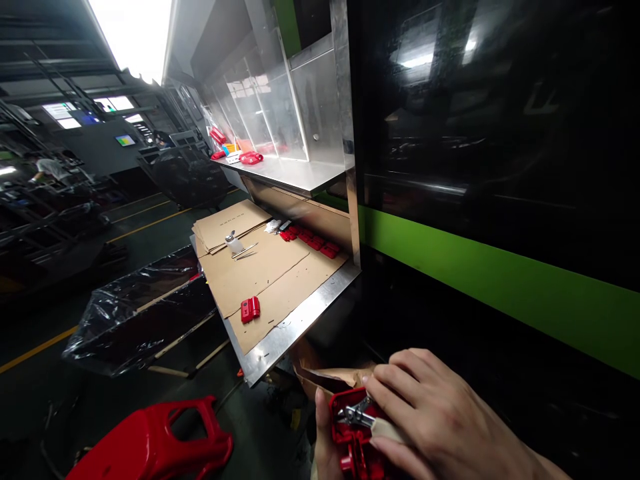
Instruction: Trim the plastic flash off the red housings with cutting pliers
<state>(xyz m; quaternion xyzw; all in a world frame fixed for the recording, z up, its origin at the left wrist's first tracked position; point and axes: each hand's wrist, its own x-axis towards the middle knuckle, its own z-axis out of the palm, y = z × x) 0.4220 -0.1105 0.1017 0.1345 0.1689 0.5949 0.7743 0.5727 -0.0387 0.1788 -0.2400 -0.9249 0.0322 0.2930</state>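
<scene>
From my remote seat, I had the right hand (435, 413) gripping the pliers (356, 415) by a pale handle, their metal tips over the open red housing (345, 433), just off the near side of the table (313, 300). My left hand (324, 433) held that housing, thumb against its side, other fingers hidden. A small red part (251, 309) lay on the table near its front corner; a bottle (233, 243) stood farther back, and a row of red parts (313, 241) lined the table's rear.

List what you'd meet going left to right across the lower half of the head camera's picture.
Large red shell → lone small red part → left hand → pale-handled pliers → right hand.
</scene>
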